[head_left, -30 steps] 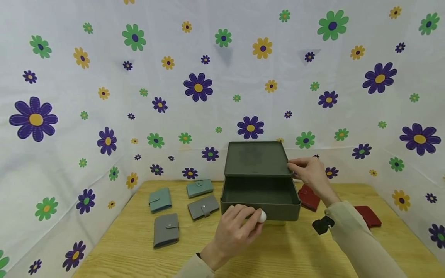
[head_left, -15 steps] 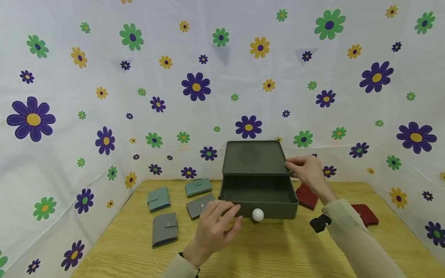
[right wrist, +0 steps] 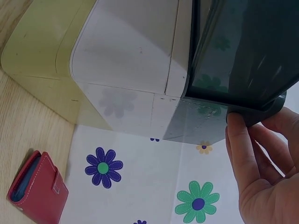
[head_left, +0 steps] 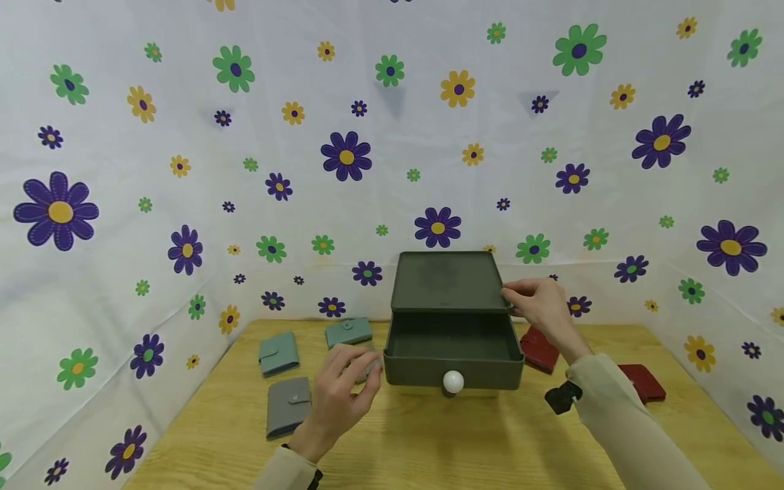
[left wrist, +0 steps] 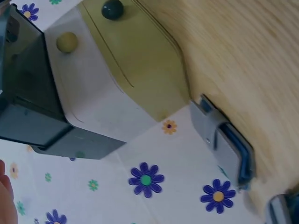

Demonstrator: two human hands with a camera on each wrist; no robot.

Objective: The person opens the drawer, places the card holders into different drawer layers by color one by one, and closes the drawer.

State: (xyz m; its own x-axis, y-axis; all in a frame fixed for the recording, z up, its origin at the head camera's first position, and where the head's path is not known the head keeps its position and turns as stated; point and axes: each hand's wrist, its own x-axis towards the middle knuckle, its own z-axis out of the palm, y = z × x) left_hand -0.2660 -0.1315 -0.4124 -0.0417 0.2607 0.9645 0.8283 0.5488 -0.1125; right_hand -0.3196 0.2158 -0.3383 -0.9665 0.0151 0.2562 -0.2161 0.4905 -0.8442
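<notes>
A drawer cabinet with a dark green top tier (head_left: 447, 282) stands on the table, its dark green drawer (head_left: 416, 374) pulled out with a bare inside. The drawer's round white knob (head_left: 453, 382) faces me. My right hand (head_left: 542, 306) pinches the right edge of the cabinet's top; the thumb and fingers show on that edge in the right wrist view. To the left of the drawer, my left hand (head_left: 339, 398) hovers with loosely bent fingers before a grey wallet (head_left: 370, 367), hiding most of it. Whether it touches that wallet cannot be told.
A second grey wallet (head_left: 288, 407) and two teal wallets, one at the left (head_left: 278, 354) and another at the back (head_left: 349, 331), lie on the table. Two red wallets lie right: one by the cabinet (head_left: 539, 350), the other farther out (head_left: 640, 382). A white tier (right wrist: 126, 42) and a yellow tier (right wrist: 46, 42) sit below.
My left hand lets go of the white knob and moves left, away from the drawer, to the nearer grey wallet. The right hand keeps its place on the cabinet's edge; the drawer stays out.
</notes>
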